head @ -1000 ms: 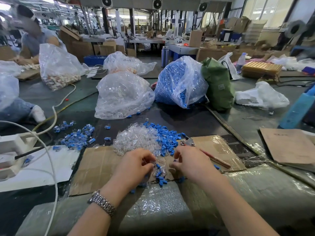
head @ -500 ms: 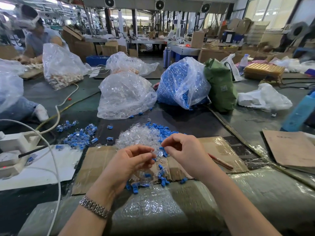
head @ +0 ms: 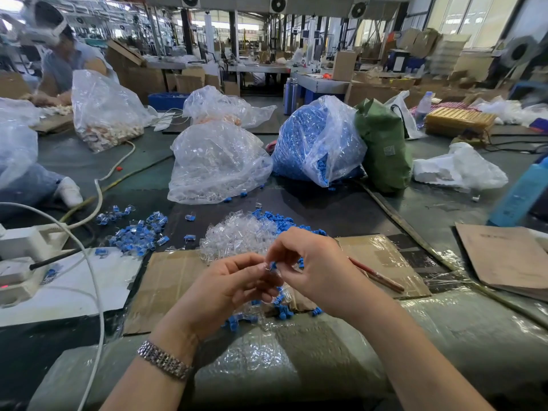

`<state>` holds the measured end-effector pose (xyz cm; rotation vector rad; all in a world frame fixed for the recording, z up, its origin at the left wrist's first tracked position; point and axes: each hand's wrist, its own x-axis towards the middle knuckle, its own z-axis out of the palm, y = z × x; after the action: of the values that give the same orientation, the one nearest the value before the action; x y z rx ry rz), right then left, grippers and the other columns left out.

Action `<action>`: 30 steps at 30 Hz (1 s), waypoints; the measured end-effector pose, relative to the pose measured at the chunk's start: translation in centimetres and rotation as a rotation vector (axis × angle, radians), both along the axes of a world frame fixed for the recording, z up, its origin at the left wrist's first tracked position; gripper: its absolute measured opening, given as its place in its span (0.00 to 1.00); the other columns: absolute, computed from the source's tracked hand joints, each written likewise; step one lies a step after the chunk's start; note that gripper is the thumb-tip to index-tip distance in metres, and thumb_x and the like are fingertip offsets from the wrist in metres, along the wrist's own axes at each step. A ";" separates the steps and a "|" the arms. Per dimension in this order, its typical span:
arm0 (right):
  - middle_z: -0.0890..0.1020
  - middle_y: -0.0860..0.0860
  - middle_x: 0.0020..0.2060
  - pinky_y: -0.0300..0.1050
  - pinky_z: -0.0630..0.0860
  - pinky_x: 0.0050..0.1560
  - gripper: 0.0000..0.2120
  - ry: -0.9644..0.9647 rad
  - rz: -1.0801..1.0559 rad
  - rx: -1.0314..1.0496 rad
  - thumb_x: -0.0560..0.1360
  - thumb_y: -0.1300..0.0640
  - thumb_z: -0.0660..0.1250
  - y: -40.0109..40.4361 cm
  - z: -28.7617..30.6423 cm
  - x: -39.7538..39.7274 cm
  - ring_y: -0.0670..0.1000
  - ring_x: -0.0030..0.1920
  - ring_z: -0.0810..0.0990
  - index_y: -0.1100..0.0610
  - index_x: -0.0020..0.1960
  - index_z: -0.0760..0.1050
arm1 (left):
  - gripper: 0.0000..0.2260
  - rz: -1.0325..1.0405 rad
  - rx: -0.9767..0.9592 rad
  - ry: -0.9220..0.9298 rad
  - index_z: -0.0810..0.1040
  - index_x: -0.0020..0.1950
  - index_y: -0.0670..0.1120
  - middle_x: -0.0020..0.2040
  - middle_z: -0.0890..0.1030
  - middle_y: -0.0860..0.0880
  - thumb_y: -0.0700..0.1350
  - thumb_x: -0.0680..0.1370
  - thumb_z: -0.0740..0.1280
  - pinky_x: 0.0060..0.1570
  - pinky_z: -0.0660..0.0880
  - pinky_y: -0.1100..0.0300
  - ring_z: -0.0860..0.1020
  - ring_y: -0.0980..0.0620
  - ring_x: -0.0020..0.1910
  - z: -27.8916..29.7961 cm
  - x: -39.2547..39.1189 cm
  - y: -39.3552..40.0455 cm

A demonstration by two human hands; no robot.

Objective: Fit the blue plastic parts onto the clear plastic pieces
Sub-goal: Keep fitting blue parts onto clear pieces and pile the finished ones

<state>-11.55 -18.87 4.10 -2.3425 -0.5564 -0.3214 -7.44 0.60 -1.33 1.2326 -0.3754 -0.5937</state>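
My left hand (head: pixel 234 287) and my right hand (head: pixel 311 262) meet above the cardboard sheet (head: pixel 166 286). Between their fingertips sit a small blue part (head: pixel 273 264) and a clear plastic piece (head: pixel 274 270); the right fingers pinch the blue part and the left fingers pinch the clear piece. A heap of loose clear pieces (head: pixel 237 235) lies just behind the hands, with loose blue parts (head: pixel 284 221) at its far right. More blue parts (head: pixel 283 311) lie under the hands. Fitted blue-and-clear pieces (head: pixel 136 232) are piled at the left.
A bag of clear pieces (head: pixel 216 164) and a bag of blue parts (head: pixel 314 140) stand behind the heaps, a green bag (head: pixel 382 146) beside them. A red pencil (head: pixel 376 275) lies at the right. A white device (head: pixel 20 256) with cables sits left. Another person (head: pixel 59 54) works at far left.
Both hands have risen from the cardboard and come together. The right hand has brought a blue part to the clear piece in the left fingertips.
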 end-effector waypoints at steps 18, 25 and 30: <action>0.81 0.42 0.40 0.36 0.77 0.48 0.09 0.010 -0.026 0.049 0.76 0.61 0.71 -0.2 -0.4 -0.4 0.44 0.46 0.81 0.48 0.47 0.76 | 0.10 0.114 0.071 -0.117 0.86 0.56 0.43 0.52 0.85 0.38 0.42 0.75 0.73 0.52 0.81 0.57 0.85 0.43 0.52 0.2 -0.3 0.2; 0.81 0.42 0.41 0.39 0.79 0.49 0.08 0.039 -0.031 0.028 0.77 0.62 0.71 -0.2 -0.9 -0.2 0.43 0.46 0.80 0.49 0.48 0.77 | 0.10 0.141 0.118 -0.144 0.86 0.54 0.45 0.51 0.86 0.39 0.43 0.73 0.74 0.52 0.81 0.57 0.85 0.43 0.52 0.1 -0.3 0.2; 0.82 0.42 0.45 0.37 0.78 0.52 0.07 0.106 -0.061 0.185 0.77 0.58 0.72 -1.3 -0.7 0.5 0.42 0.48 0.81 0.48 0.51 0.78 | 0.11 0.156 0.065 -0.103 0.86 0.55 0.44 0.54 0.85 0.39 0.43 0.74 0.74 0.53 0.81 0.56 0.84 0.43 0.53 0.1 -0.2 0.2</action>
<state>-11.09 -20.13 3.38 -2.1860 -0.3875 -0.2633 -7.60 0.82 -1.24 1.3446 -0.3442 -0.4126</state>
